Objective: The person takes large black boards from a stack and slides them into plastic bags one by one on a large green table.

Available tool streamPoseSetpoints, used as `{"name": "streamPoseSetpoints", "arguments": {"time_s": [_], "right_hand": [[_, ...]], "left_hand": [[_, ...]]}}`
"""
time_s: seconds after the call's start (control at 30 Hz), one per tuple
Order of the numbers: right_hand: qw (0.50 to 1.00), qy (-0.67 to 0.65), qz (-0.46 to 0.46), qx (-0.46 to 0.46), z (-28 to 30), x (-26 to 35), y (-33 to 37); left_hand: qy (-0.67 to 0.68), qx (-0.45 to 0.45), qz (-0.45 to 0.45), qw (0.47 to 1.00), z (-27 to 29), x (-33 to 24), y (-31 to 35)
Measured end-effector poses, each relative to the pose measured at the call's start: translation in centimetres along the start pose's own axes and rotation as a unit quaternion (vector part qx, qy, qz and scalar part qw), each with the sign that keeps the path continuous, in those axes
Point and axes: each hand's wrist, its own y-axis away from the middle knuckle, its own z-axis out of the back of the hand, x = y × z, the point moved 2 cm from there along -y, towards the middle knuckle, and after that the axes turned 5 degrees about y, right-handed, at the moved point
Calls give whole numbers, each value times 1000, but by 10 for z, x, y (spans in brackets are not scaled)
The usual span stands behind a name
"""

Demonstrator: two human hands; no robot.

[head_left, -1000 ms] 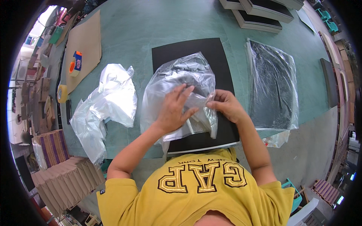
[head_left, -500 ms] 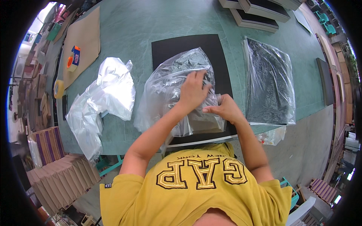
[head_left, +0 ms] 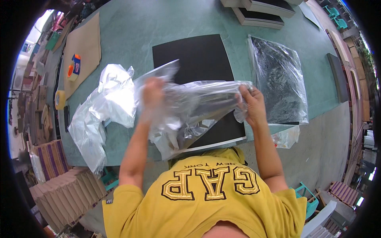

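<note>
A clear plastic bag [head_left: 194,99] is stretched sideways between my two hands, above a black board [head_left: 194,55] on the table. At the bag's left part, my left hand [head_left: 153,95] is blurred by motion but looks closed on the plastic. My right hand [head_left: 254,106] pinches the bag's right end. Loose folds of the bag hang down toward the table's near edge and cover part of the board. To the left lies a heap of shiny clear plastic bags [head_left: 119,91]. On the right rests a black board wrapped in clear plastic [head_left: 279,79].
Thick black-topped boards [head_left: 262,18] are stacked at the far right of the green table [head_left: 131,23]. At left lie brown cardboard [head_left: 85,43], an orange-and-blue tape dispenser [head_left: 74,67] and a yellow tape roll [head_left: 60,99]. A dark slab [head_left: 337,77] sits at the right edge.
The bag, bunched over the black board before, is now lifted and spread sideways. My left hand has moved left and my right hand up, uncovering the board's far part.
</note>
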Motion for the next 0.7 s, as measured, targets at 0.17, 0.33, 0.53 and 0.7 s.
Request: {"name": "streamPoseSetpoints", "arguments": {"time_s": [0.17, 0.33, 0.53, 0.7], "right_hand": [[959, 247, 30, 132, 3, -8, 10], [962, 165, 182, 117, -54, -16, -8], [956, -24, -120, 268, 23, -30, -14], [944, 116, -241, 194, -3, -13, -39]], "left_hand": [[-35, -308, -92, 946, 125, 4, 26], [102, 42, -184, 977, 39, -79, 43], [107, -2, -242, 964, -29, -47, 62], [54, 46, -250, 966, -30, -53, 63]]}}
